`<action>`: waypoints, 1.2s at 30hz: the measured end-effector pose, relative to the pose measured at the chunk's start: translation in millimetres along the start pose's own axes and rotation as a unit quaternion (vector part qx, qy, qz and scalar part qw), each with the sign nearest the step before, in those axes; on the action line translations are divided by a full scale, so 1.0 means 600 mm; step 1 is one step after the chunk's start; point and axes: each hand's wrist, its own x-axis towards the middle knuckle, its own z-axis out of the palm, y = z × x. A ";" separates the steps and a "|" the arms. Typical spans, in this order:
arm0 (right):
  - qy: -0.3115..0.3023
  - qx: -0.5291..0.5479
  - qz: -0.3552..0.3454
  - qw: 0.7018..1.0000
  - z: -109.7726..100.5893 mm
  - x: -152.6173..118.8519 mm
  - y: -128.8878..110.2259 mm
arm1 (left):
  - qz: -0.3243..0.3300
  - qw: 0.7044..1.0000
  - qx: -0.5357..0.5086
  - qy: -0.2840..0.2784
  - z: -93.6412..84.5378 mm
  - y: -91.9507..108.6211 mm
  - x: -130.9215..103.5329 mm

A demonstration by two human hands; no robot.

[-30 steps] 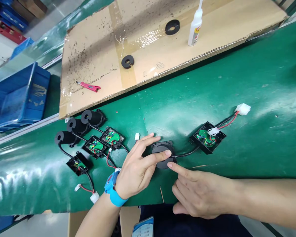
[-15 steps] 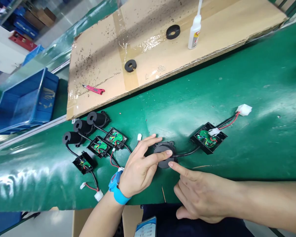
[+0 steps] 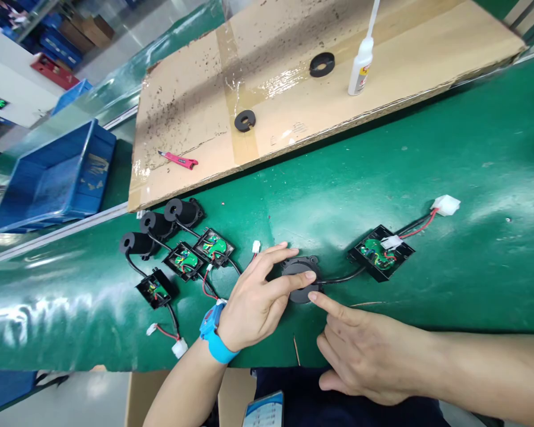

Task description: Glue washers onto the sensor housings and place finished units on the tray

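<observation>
A round black part [image 3: 300,290] lies flat on the green tabletop, joined by a black cable to an open black box [image 3: 381,254] with a green circuit board inside. My left hand [image 3: 260,296], with a blue wristband, rests over its left side, thumb on the top face and fingers stretched past its upper left edge. My right hand [image 3: 365,347] touches the lower right rim with an extended index finger, its other fingers curled and holding nothing. White connectors [image 3: 446,205] end the wires leading from the box.
Several cylinders [image 3: 182,212] with wired open boxes [image 3: 213,246] stand to the left. Cardboard [image 3: 196,130] at the back bears black rings [image 3: 245,121], a red cutter [image 3: 178,159] and a white bottle [image 3: 361,68]. A blue crate [image 3: 53,178] sits far left.
The whole view has shifted slightly, so the scene appears a little further right. Both hands keep nearly the same pose on the round part.
</observation>
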 end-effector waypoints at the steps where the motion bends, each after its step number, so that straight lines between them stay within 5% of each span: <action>1: -0.003 0.001 0.000 1.000 0.001 -0.001 -0.001 | 0.002 1.000 0.006 0.005 0.001 0.000 0.000; 19: 0.000 0.003 -0.006 1.000 0.003 0.002 0.002 | 0.064 0.990 0.055 0.113 0.027 -0.004 -0.003; 27: 0.093 0.007 -0.031 0.995 0.001 -0.012 -0.002 | 0.076 0.988 0.063 0.117 0.028 -0.004 -0.002; 36: 0.122 0.106 -0.027 0.987 0.007 -0.010 -0.014 | 0.098 0.979 0.126 0.123 0.022 0.002 0.004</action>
